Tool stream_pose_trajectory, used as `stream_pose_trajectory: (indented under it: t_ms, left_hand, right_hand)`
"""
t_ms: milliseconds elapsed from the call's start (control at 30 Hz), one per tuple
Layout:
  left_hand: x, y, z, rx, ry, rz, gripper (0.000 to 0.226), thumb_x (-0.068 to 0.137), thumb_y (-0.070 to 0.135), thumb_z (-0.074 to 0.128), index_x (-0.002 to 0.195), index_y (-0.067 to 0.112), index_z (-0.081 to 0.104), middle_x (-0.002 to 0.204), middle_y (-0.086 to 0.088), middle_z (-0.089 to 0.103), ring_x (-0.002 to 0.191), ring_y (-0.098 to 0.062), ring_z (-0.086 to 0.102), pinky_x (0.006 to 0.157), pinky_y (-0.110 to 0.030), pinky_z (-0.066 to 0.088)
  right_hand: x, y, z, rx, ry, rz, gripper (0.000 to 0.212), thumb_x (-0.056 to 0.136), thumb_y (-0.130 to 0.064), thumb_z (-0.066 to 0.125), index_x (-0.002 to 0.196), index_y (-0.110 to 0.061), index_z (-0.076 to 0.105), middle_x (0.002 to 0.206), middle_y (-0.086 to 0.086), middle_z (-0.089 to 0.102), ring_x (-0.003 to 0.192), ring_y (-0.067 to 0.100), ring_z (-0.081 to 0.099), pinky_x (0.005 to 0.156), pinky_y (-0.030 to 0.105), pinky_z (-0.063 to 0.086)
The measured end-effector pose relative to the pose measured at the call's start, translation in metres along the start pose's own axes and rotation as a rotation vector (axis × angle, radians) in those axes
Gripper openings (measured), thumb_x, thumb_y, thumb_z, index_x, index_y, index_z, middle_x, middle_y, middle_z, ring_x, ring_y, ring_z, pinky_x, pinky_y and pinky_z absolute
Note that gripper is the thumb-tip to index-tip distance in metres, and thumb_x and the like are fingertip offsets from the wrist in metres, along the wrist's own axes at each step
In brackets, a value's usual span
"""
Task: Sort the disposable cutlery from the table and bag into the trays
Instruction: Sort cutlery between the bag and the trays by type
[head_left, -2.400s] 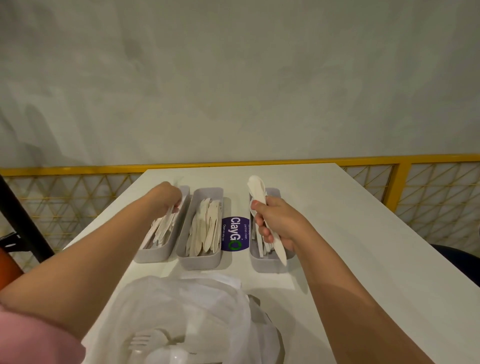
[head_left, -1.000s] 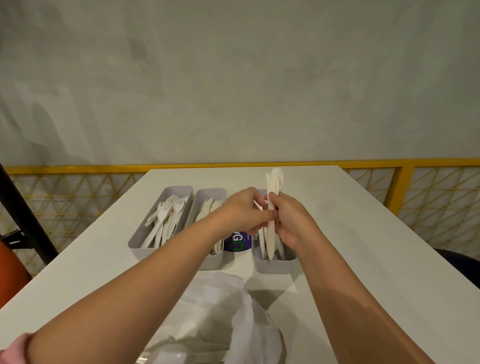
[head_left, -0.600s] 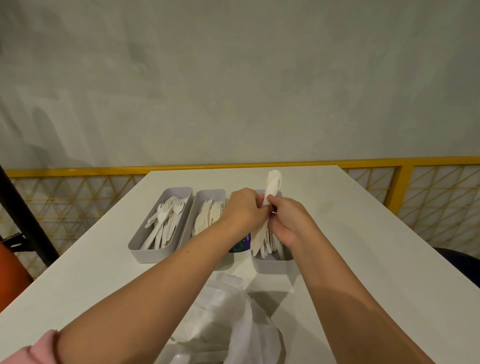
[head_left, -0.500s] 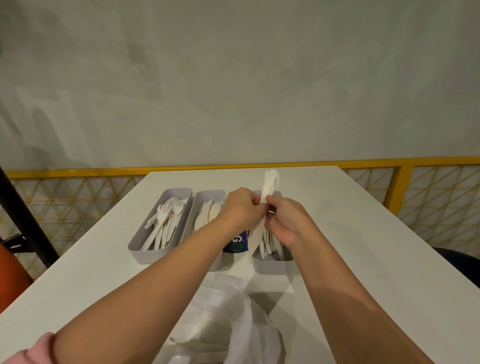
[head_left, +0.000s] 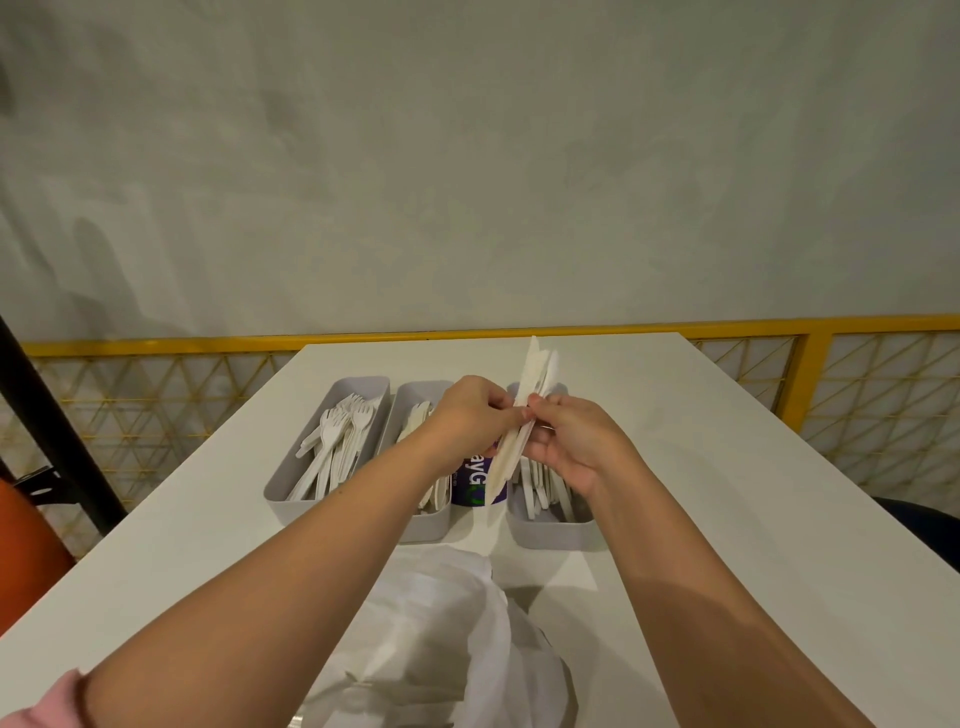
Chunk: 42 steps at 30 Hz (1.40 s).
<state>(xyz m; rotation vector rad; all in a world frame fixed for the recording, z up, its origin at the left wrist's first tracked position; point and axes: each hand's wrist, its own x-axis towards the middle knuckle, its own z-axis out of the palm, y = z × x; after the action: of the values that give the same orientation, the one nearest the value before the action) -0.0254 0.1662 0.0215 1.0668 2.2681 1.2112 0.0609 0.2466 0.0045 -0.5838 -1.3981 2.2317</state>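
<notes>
Three grey trays stand in a row on the white table (head_left: 727, 467). The left tray (head_left: 291, 499) holds white forks, the middle tray (head_left: 426, 525) flat white pieces, the right tray (head_left: 550, 532) more white cutlery. Above the gap between the middle and right trays, my right hand (head_left: 576, 447) grips a bundle of white cutlery (head_left: 530, 395), tilted with its top leaning right. My left hand (head_left: 472, 410) pinches a piece at the left side of that bundle. A white plastic bag (head_left: 441, 639) lies near me, between my forearms.
A purple sticker (head_left: 475, 480) with white lettering sits on the table between the middle and right trays. A yellow railing (head_left: 156, 345) with mesh runs behind the table. A dark pole (head_left: 47, 415) and an orange object (head_left: 26, 551) are at the left.
My left hand left the fork tray and came across to the bundle in my right hand. Both hands now work at the bundle, whose lower end has swung to the left.
</notes>
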Motion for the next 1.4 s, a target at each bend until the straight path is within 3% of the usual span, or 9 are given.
stream_pose_trajectory:
  t_ms: [167,267,500,667,867,1100,1200,1300,1400]
  left_hand:
    - [0.0,0.0,-0.005,-0.039,-0.109,-0.048,0.024,0.09,0.025,0.061,0.071,0.009,0.061,0.061,-0.002,0.055,0.058,-0.015,0.051,0.056,-0.022,0.044]
    - [0.001,0.001,-0.005,-0.169,-0.15,-0.086,0.021,0.091,0.019,0.059,0.073,0.011,0.06,0.063,-0.002,0.057,0.059,-0.013,0.052,0.051,-0.018,0.044]
    - [0.002,0.0,-0.007,-0.254,-0.152,-0.144,0.019,0.095,0.011,0.05,0.08,0.006,0.061,0.074,-0.008,0.062,0.073,-0.021,0.056,0.066,-0.026,0.048]
    - [0.013,-0.005,-0.019,-0.268,-0.081,-0.202,0.015,0.096,0.011,0.047,0.098,0.0,0.057,0.086,-0.013,0.059,0.078,-0.022,0.057,0.068,-0.028,0.051]
    - [0.028,-0.035,-0.05,-0.07,0.077,-0.332,0.019,0.093,0.007,0.053,0.074,0.005,0.049,0.061,-0.007,0.041,0.052,-0.016,0.038,0.045,-0.022,0.038]
    - [0.034,-0.065,-0.053,0.283,0.135,-0.393,0.013,0.091,0.013,0.056,0.082,0.003,0.055,0.064,-0.009,0.051,0.051,-0.018,0.047,0.05,-0.023,0.04]
    - [0.03,-0.066,-0.048,0.394,0.147,-0.363,0.025,0.089,0.016,0.058,0.107,-0.001,0.058,0.063,-0.006,0.053,0.05,-0.016,0.05,0.047,-0.022,0.042]
    - [0.023,-0.062,-0.044,0.429,0.134,-0.326,0.035,0.093,0.028,0.052,0.114,0.001,0.058,0.074,-0.006,0.059,0.064,-0.017,0.056,0.058,-0.021,0.043]
    - [0.018,-0.054,-0.042,0.471,0.161,-0.265,0.036,0.092,0.026,0.054,0.122,0.006,0.055,0.112,-0.011,0.064,0.101,-0.024,0.061,0.074,-0.024,0.041]
  right_hand:
    - [0.001,0.001,0.0,-0.026,-0.012,0.001,0.016,0.097,-0.007,0.046,0.107,0.002,0.055,0.09,0.016,0.065,0.076,0.027,0.066,0.074,0.041,0.057]
    - [0.002,0.001,-0.002,-0.008,-0.023,-0.002,0.018,0.097,-0.008,0.046,0.11,0.002,0.055,0.093,0.016,0.064,0.075,0.028,0.066,0.07,0.041,0.058]
    - [0.003,0.002,0.0,-0.05,-0.015,0.013,0.021,0.099,-0.007,0.04,0.109,0.004,0.055,0.086,0.019,0.064,0.073,0.031,0.065,0.069,0.046,0.057]
    - [0.002,0.001,0.001,-0.088,0.017,0.043,0.007,0.097,-0.007,0.045,0.098,-0.004,0.052,0.082,0.014,0.059,0.072,0.026,0.064,0.061,0.037,0.059]
    - [0.002,-0.003,-0.005,-0.082,0.034,0.024,0.01,0.097,-0.006,0.045,0.092,-0.005,0.054,0.081,0.013,0.055,0.072,0.026,0.064,0.064,0.039,0.059]
    - [0.002,-0.002,-0.003,-0.126,0.047,0.032,0.011,0.097,-0.008,0.045,0.091,-0.005,0.054,0.08,0.012,0.055,0.07,0.024,0.063,0.066,0.039,0.059]
    - [0.001,-0.003,-0.005,-0.161,0.07,0.024,0.013,0.098,-0.009,0.044,0.095,-0.005,0.056,0.08,0.012,0.056,0.071,0.023,0.063,0.068,0.04,0.059]
    - [0.001,-0.005,-0.009,-0.177,0.083,0.018,0.018,0.098,-0.008,0.041,0.098,-0.002,0.058,0.077,0.01,0.055,0.067,0.021,0.061,0.064,0.036,0.059]
    - [0.002,-0.006,-0.012,-0.197,0.11,-0.009,0.017,0.096,-0.007,0.045,0.104,0.0,0.058,0.082,0.012,0.054,0.067,0.019,0.06,0.062,0.034,0.059]
